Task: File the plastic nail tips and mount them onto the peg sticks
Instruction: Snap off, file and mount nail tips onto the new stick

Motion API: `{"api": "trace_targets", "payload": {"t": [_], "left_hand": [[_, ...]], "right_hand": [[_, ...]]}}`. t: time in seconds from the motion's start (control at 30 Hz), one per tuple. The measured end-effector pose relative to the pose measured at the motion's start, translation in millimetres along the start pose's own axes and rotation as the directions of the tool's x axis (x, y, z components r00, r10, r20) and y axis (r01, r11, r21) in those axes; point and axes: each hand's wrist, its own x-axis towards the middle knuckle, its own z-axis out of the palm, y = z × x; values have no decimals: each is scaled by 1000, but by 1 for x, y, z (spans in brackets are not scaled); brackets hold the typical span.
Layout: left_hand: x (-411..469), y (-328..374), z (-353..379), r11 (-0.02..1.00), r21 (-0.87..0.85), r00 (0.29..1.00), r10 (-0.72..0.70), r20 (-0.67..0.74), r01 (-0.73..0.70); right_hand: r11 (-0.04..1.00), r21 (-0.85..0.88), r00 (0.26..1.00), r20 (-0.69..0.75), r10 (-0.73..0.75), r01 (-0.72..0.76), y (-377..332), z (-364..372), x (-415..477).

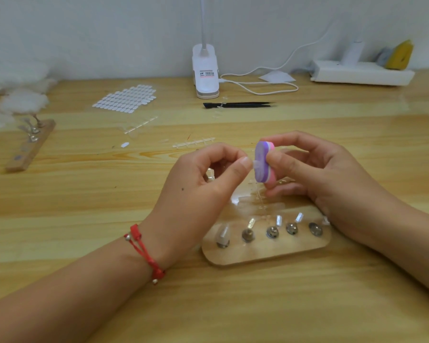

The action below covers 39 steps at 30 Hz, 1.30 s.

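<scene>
Purple-and-pink file block (pixel 264 162), held upright in the right hand (pixel 315 169), thumb in front and fingers behind. The left hand (pixel 208 174) pinches a clear nail tip (pixel 255 167) against the block's purple face. Both hover above a wooden peg board (pixel 265 253) carrying 5 pegs (pixel 271 231). Filing well probably calls for short, light strokes and a firm pinch, because the tip looks small and slippery.

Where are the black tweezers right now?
Head view: the black tweezers lie far centre, just in front of the white clip lamp, right of the sticker sheet.
</scene>
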Motion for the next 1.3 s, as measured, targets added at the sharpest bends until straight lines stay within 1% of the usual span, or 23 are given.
{"api": "trace_targets", "payload": {"t": [0.07,0.2,0.3,0.37,0.47,0.6,0.73,0.83,0.97,1.07,1.17,1.3], "left_hand": [[0,0,0,1000,15,1000,2,-17,-2],[1,1,1,999,41,999,-14,31,13],[1,0,-1,1000,12,1000,-22,-15,22],[1,1,0,1000,13,1000,-27,-8,27],[1,1,1,999,31,999,-31,21,31],[2,0,-1,999,-7,999,-36,-13,36],[1,2,1,1000,25,999,-12,31,12],[2,1,0,1000,-6,1000,-18,-8,18],[1,1,0,1000,23,999,-1,34,0],[1,0,-1,1000,-4,1000,-20,4,20],[1,1,0,999,45,999,4,43,-6],[2,-1,-2,1000,-6,1000,-22,-2,22]], "right_hand": [[1000,-27,1000,24,5,-4,0,1,0],[1000,-22,1000,-11,-6,6,0,0,1],[999,-50,1000,21,11,-10,-1,0,0],[998,-68,1000,28,12,-10,-1,1,0],[999,-52,1000,11,10,-10,-1,1,0],[998,-52,999,35,34,-32,-2,2,0],[999,-39,1000,6,28,-28,-1,1,0],[998,-47,999,15,39,-39,-1,1,0],[998,-59,999,-11,33,-34,-1,2,-1],[997,-68,999,-6,40,-41,-1,2,0],[998,-58,999,-11,30,-31,0,1,0],[998,-60,999,-2,33,-34,0,0,0]]}}
